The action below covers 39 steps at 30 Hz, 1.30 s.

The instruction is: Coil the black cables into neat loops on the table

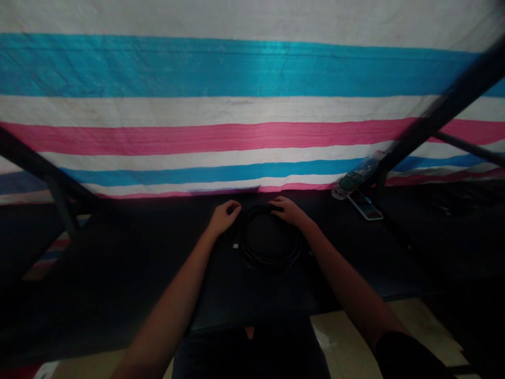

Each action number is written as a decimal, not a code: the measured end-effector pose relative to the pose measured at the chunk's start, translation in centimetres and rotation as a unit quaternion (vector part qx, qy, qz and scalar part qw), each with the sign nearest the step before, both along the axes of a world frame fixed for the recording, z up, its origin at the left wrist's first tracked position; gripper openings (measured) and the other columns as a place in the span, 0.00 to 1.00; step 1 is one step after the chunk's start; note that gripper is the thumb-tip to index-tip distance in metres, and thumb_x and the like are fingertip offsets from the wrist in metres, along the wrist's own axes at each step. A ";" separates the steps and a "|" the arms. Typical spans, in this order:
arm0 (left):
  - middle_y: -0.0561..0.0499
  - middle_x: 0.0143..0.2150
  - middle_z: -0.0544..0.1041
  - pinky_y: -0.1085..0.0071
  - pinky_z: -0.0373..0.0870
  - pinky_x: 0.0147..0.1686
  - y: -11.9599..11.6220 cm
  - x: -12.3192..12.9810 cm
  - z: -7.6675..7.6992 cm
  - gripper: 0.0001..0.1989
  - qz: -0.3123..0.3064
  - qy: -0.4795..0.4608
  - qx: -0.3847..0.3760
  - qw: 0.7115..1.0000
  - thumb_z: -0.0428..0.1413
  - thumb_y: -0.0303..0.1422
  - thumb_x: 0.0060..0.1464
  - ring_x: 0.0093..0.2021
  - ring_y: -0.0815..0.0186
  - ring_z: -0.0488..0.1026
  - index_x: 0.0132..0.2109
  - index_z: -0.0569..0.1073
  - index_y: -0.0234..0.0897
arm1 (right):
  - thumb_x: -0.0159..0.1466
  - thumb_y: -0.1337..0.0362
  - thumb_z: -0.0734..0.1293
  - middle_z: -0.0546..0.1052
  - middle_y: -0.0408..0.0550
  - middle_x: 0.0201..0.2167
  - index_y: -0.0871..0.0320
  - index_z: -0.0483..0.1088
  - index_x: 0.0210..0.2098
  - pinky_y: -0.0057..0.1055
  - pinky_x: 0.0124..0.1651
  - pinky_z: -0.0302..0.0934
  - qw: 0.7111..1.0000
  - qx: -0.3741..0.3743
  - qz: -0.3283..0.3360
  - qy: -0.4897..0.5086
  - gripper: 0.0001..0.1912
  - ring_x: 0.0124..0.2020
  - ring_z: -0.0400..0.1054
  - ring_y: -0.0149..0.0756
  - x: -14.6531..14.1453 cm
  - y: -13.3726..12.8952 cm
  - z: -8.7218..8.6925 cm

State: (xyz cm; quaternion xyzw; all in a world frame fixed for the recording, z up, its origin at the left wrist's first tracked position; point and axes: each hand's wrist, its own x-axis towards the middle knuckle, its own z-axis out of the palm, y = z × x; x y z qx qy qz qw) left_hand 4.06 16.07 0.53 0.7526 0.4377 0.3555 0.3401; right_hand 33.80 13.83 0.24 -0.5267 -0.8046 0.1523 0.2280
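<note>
A black cable (268, 259) lies in a round coil on the dark tabletop (158, 252) in front of me. A small pale connector end (235, 246) shows at its left side. My right hand (291, 211) rests at the coil's upper right, fingers curled over the cable. Beside the upper left of the coil, my left hand (224, 217) has thumb and fingers pinched together. Whatever is in that pinch, if anything, is too dark to make out.
To the right, a clear plastic bottle (355, 178) lies tilted against a dark metal post (418, 126), next to a phone (366, 205). A striped plastic sheet (221, 137) hangs behind the table. Another dark post (35, 163) slants at the left.
</note>
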 end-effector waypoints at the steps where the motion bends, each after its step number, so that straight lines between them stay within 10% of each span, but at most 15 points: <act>1: 0.49 0.42 0.81 0.64 0.72 0.47 -0.1 0.2 0.0 0.09 -0.007 0.004 0.004 1.000 0.54 0.37 0.59 0.44 0.61 0.77 0.42 0.76 0.41 | 0.62 0.66 0.69 0.75 0.55 0.49 0.52 0.76 0.54 0.45 0.57 0.64 1.000 -0.002 0.001 -0.007 0.20 0.50 0.71 0.46 1.0 0.0 0.1; 15: 0.48 0.45 0.81 0.62 0.73 0.46 0.0 0.4 -0.3 0.11 -0.015 0.039 -0.006 0.999 0.54 0.37 0.60 0.46 0.59 0.78 0.47 0.75 0.42 | 0.62 0.71 0.65 0.78 0.57 0.53 0.57 0.76 0.53 0.42 0.58 0.62 0.974 -0.011 -0.148 -0.171 0.20 0.54 0.71 0.47 12.9 2.4 1.2; 29: 0.49 0.44 0.81 0.62 0.73 0.45 0.2 0.6 -0.4 0.10 -0.015 0.051 -0.002 0.999 0.55 0.37 0.59 0.45 0.58 0.78 0.46 0.76 0.42 | 0.65 0.66 0.59 0.77 0.64 0.41 0.65 0.76 0.45 0.42 0.49 0.63 0.923 0.053 -0.299 -0.234 0.16 0.45 0.71 0.51 15.9 -1.6 1.9; 39: 0.48 0.44 0.81 0.63 0.73 0.46 -0.2 0.6 0.2 0.10 -0.016 0.053 -0.003 0.998 0.54 0.36 0.59 0.45 0.59 0.77 0.46 0.76 0.40 | 0.66 0.65 0.59 0.79 0.62 0.41 0.63 0.76 0.45 0.39 0.46 0.63 0.916 0.163 -0.314 -0.191 0.17 0.43 0.72 0.51 13.8 -3.6 8.2</act>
